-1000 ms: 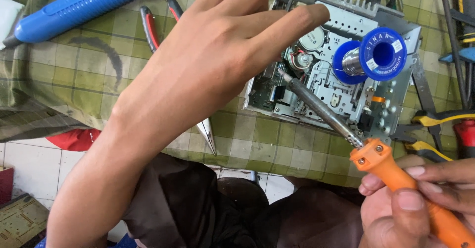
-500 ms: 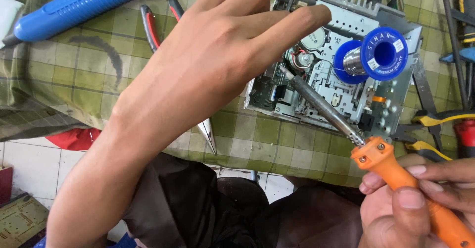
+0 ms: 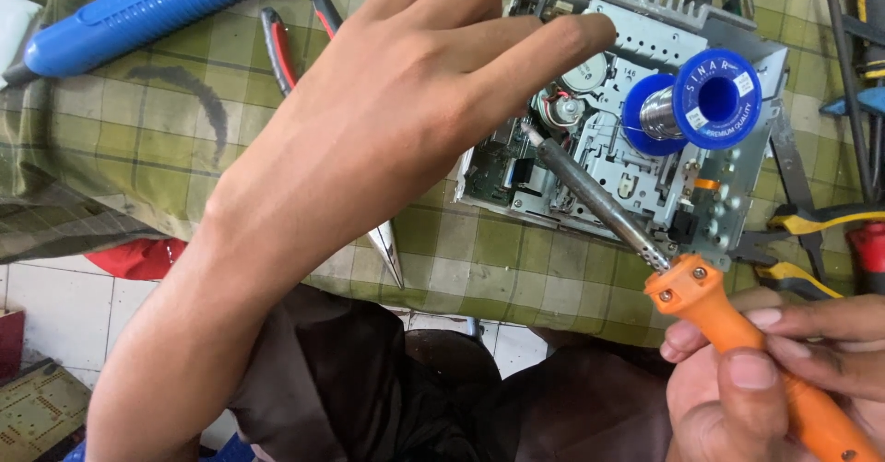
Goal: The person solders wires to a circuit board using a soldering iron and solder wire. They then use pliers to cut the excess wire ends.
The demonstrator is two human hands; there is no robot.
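Note:
My left hand [image 3: 406,121] stretches across the table with its back up, fingers extended, fingertips over the near left part of an opened metal player chassis [image 3: 636,29]. Its palm side is hidden, so I cannot tell whether it pinches anything. My right hand [image 3: 765,379] at the bottom right grips the orange handle of a soldering iron [image 3: 728,324]. The iron's metal shaft [image 3: 590,195] slants up and left, and its tip sits on the circuit parts just under my left fingers. A blue spool of solder wire [image 3: 714,98] lies on the chassis.
A green checked cloth [image 3: 138,148] covers the table. On it lie a long blue tool [image 3: 157,5] at the top left, red-handled pliers [image 3: 277,47] partly under my arm, and yellow-and-black handled tools [image 3: 820,218] at the right. Tiled floor [image 3: 46,296] shows below the table edge.
Hardly anything: the iron's tip has shifted a little on the board, and both hands stay where they were.

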